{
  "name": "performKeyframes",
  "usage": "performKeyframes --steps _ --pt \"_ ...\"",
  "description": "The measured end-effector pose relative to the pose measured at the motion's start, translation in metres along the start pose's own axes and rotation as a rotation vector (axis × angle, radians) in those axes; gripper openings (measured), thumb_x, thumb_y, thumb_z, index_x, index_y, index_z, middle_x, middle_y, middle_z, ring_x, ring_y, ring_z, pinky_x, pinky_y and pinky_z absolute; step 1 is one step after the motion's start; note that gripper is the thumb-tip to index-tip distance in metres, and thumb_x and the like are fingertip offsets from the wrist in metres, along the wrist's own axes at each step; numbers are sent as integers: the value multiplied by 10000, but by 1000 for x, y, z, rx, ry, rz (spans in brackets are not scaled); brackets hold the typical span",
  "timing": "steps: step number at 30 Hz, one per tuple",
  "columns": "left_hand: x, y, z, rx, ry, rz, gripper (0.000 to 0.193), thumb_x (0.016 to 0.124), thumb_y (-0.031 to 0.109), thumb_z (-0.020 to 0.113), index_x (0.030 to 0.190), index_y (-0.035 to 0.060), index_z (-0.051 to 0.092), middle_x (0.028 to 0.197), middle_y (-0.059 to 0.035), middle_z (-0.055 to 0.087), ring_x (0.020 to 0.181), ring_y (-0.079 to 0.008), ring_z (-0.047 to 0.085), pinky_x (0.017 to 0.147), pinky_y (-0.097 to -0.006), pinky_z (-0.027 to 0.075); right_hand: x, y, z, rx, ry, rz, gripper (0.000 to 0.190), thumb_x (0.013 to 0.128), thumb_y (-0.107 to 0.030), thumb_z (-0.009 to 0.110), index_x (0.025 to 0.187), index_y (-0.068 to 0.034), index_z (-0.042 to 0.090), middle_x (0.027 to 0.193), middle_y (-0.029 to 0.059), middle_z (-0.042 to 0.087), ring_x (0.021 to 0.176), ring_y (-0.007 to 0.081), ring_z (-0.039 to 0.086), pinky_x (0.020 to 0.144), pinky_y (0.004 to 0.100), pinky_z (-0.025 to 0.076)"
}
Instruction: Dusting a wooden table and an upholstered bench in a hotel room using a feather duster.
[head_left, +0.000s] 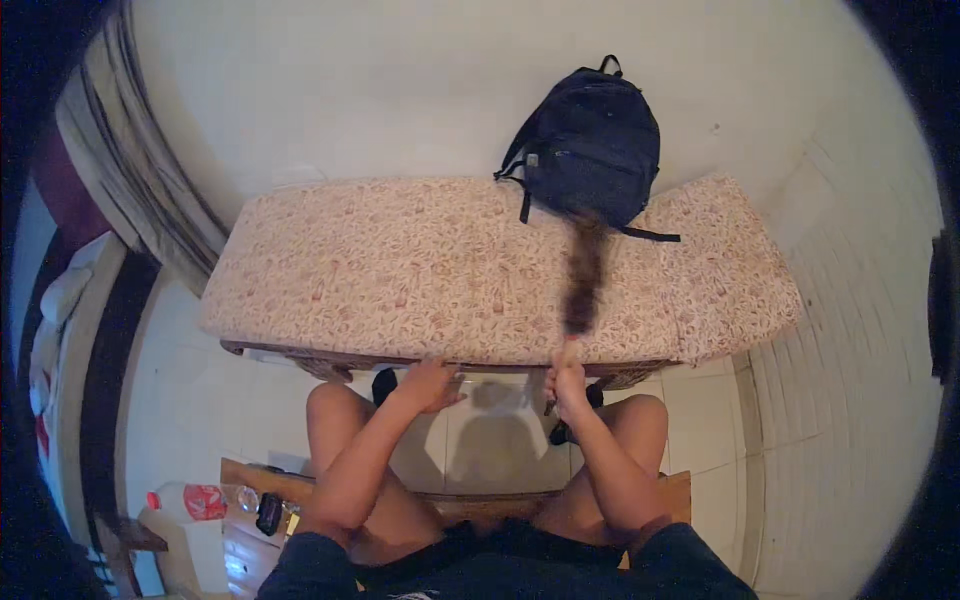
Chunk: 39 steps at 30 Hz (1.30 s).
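A feather duster with dark brown feathers (583, 281) is gripped by its handle in my right hand (568, 384), and its blurred feathers reach up over the cloth-covered table towards a backpack. My left hand (433, 384) rests near the table's front edge with its fingers spread and nothing seen in it. The table wears a cream cloth with a reddish floral pattern (405, 262). A dark blue backpack (596, 150) stands at the table's back edge against the wall, its straps trailing on the cloth.
A striped curtain (142, 150) hangs at the left. A plastic bottle with a red cap and label (187, 501) lies at lower left, close to a small black object (269, 514). My legs are under me on a wooden bench (675, 495), and pale wall (337, 90) rises behind the table.
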<state>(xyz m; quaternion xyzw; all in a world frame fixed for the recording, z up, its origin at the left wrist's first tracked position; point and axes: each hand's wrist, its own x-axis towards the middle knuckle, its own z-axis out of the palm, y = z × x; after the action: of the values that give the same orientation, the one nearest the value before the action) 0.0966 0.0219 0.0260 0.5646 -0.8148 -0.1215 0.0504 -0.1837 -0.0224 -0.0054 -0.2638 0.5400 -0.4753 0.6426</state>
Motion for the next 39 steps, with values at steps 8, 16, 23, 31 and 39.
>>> performKeyframes --steps 8,16,23,31,39 --pt "-15 -6 0 -93 -136 -35 541 745 473 672 1114 87 583 1090 -197 582 990 -369 589 830 -468 492 -21 23 40 -414 -665 407 162 899 -202 544 817 -116 433 616 -15 426 468 109 422 403 295 375" --pt "-26 -3 -15 -42 -303 -117 553 730 489 679 1111 98 586 1044 -194 604 965 -372 609 809 -478 500 -9 14 86 229 -113 50 200 888 -219 573 762 -122 451 589 -20 409 449 108 403 379 272 350" --pt "-10 1 -28 -60 -232 -73 537 735 458 681 1120 97 583 1043 -191 617 976 -359 616 803 -494 500 11 14 98 -252 -409 284 219 891 -259 588 769 -109 486 595 -5 458 466 113 449 375 262 345" --pt "-5 4 -30 -35 -251 -104 519 736 423 688 1113 81 589 1062 -187 620 978 -350 621 804 -471 506 9 23 122 -91 -372 275 199 889 -257 590 765 -117 524 592 -9 475 457 122 446 383 271 344" --pt "4 1 -32 46 -373 -159 556 733 426 692 1136 63 565 1090 -190 603 991 -347 616 812 -467 505 1 16 137 -43 -245 238 222 878 -256 593 722 -145 480 571 -9 445 469 137 440 423 282 352"
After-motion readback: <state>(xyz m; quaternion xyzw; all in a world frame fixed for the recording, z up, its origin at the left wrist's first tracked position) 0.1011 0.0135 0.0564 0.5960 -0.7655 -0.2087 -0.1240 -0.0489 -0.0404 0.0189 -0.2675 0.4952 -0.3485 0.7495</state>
